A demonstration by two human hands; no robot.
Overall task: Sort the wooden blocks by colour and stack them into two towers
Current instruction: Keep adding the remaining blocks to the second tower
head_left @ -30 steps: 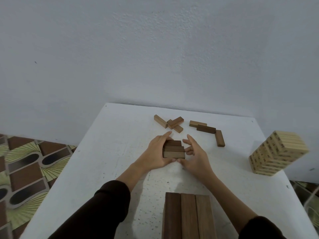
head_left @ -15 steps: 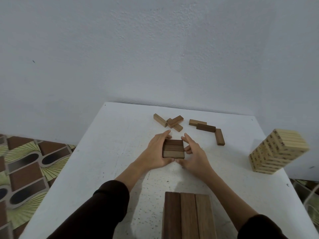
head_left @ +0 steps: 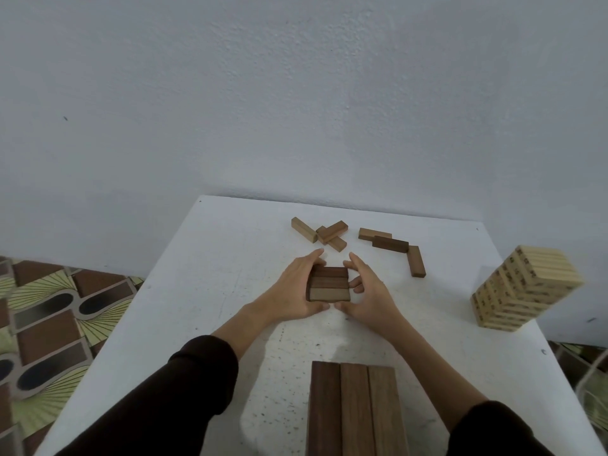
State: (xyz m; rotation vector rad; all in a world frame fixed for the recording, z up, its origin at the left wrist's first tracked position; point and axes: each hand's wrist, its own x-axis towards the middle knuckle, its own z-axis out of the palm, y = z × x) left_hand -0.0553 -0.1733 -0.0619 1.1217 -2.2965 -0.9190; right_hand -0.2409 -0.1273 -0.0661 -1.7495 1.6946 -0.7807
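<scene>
My left hand and right hand sit at frame centre, fingers curled round the three-block brown layer on the table. Loose blocks lie just above. Pale tower at right, brown tower at bottom centre.

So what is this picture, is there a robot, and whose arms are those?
No robot here. The grip is a person's left hand and right hand. The picture comes from a camera worn on their head, looking down. Together the hands hold a row of three brown wooden blocks at the middle of the white table. Beyond lie several loose wooden blocks. A pale wooden block tower stands to the right, and a dark brown wooden block tower rises close to the camera.
</scene>
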